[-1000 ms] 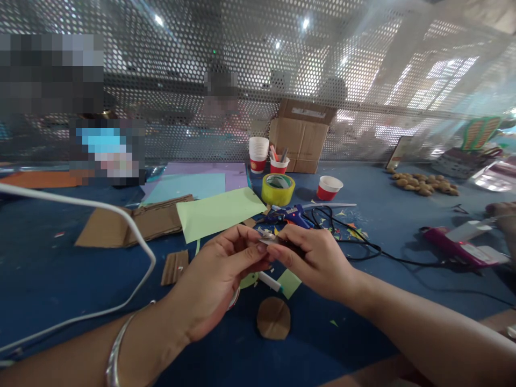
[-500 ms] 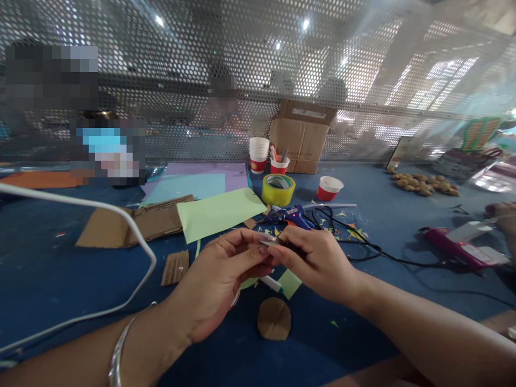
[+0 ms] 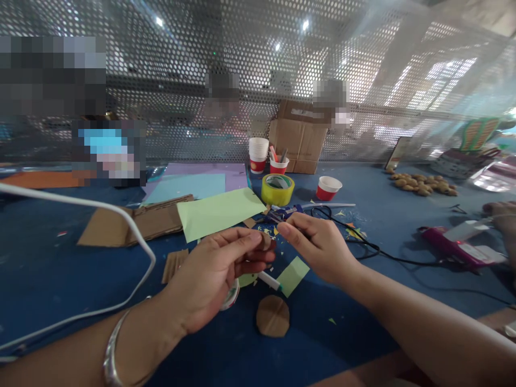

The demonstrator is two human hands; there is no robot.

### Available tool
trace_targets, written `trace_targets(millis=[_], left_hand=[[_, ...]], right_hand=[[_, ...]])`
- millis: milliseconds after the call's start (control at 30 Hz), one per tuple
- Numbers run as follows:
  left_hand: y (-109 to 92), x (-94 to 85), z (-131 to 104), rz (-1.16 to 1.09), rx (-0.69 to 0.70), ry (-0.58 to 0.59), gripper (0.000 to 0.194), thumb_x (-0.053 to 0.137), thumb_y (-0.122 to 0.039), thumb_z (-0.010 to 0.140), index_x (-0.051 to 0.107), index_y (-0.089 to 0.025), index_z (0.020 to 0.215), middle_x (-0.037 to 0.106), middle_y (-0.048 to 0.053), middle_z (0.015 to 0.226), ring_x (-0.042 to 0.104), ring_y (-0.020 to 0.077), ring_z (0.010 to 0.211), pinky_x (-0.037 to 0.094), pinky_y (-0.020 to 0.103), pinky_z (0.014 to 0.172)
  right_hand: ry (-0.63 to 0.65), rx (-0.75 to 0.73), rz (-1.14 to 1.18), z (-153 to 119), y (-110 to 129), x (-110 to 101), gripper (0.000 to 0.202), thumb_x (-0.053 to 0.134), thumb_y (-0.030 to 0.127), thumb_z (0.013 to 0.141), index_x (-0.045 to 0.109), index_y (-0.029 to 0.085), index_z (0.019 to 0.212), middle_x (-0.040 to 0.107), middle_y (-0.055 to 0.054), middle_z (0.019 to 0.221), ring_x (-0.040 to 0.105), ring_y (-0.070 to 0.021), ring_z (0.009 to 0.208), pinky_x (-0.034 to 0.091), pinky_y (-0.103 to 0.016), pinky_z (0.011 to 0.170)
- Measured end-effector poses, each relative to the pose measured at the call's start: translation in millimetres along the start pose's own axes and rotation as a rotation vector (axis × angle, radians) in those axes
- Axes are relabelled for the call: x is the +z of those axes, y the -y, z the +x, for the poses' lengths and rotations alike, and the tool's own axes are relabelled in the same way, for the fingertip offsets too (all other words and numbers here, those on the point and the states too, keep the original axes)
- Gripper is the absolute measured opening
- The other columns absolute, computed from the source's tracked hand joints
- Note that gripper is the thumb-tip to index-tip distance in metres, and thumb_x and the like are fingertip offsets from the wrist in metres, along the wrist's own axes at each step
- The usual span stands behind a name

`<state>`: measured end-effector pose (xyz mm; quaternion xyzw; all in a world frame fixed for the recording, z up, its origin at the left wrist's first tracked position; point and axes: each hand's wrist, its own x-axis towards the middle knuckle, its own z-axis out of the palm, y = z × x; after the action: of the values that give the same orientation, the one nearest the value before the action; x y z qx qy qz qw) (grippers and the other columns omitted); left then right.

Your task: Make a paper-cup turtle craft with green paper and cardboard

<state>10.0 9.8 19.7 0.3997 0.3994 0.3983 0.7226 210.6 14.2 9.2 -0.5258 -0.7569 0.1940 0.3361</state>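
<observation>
My left hand [image 3: 226, 269] pinches a small brown cardboard piece [image 3: 265, 241] between thumb and fingers. Just to its right, my right hand [image 3: 320, 244] is closed around a slim tool [image 3: 276, 217], mostly hidden by the fingers, with its metallic tip pointing left. The two hands are apart. Below them a round cardboard disc [image 3: 273, 316] lies on the blue table. A white marker [image 3: 269, 280] and a light green paper piece [image 3: 294, 276] lie between the hands and the disc. Behind my right hand sits a blue glue gun [image 3: 293, 210], partly covered.
Yellow tape [image 3: 278, 190], stacked cups [image 3: 258, 155] and a red-white cup [image 3: 328, 188] stand behind. Green paper [image 3: 221, 212] and folded cardboard [image 3: 133, 221] lie left. A white cable [image 3: 133, 228] curves at left; a purple power strip [image 3: 459, 249] is right, near another person's hand [image 3: 500, 215].
My hands have moved apart, and the tool tip has come away from my left fingers. The small cardboard piece now shows. The green paper piece below has shifted slightly up and right.
</observation>
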Motion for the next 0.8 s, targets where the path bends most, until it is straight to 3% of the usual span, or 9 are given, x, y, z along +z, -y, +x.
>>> trace_targets(millis=[200,333,467,567,800], left_hand=[[-19.0,-12.5,0.0,0.405,0.207,-0.074,0.013,0.08,-0.032,0.078,0.079,-0.02,0.081,0.073,0.004,0.078,0.058,0.0138,0.067,0.045,0.022,0.06],[-30.0,-34.1,-10.7,0.657,0.22,-0.043,0.022,0.081,-0.039,0.077,0.079,-0.024,0.092,0.078,0.007,0.086,0.068,0.0211,0.079,0.049,0.025,0.065],[-24.3,-54.1,-24.7,0.935,0.149,0.006,0.019,0.076,-0.043,0.08,0.079,-0.025,0.083,0.077,0.006,0.077,0.068,0.0211,0.067,0.044,0.025,0.055],[-15.3,-61.7,-29.3,1.072,0.134,-0.037,0.015,0.075,-0.04,0.081,0.079,-0.026,0.078,0.075,0.004,0.07,0.063,0.0185,0.059,0.039,0.025,0.052],[-3.6,-68.7,-27.0,1.078,0.267,-0.029,0.006,0.078,-0.029,0.077,0.08,-0.026,0.071,0.072,0.004,0.072,0.06,0.0177,0.062,0.036,0.026,0.056]], right_hand=[[0.211,0.112,-0.398,5.6,-6.2,6.8,0.045,0.047,0.059,0.097,0.054,0.021,0.073,0.057,0.001,0.061,0.049,-0.0131,0.055,0.023,-0.027,0.052],[0.298,0.091,-0.645,2.6,-7.2,14.3,0.044,0.046,0.062,0.097,0.062,0.022,0.086,0.068,-0.005,0.069,0.064,-0.0208,0.063,0.022,-0.029,0.052],[0.297,0.056,-0.695,-0.4,-6.1,16.1,0.041,0.047,0.06,0.097,0.061,0.022,0.088,0.071,-0.006,0.073,0.068,-0.0235,0.068,0.02,-0.03,0.052],[0.294,0.06,-0.69,-0.7,-4.3,16.5,0.04,0.048,0.059,0.096,0.059,0.022,0.086,0.07,-0.004,0.07,0.067,-0.0227,0.066,0.019,-0.029,0.051],[0.311,0.096,-0.674,1.5,-4.5,20.7,0.04,0.048,0.058,0.097,0.054,0.023,0.078,0.066,-0.001,0.065,0.062,-0.0196,0.06,0.019,-0.029,0.05]])
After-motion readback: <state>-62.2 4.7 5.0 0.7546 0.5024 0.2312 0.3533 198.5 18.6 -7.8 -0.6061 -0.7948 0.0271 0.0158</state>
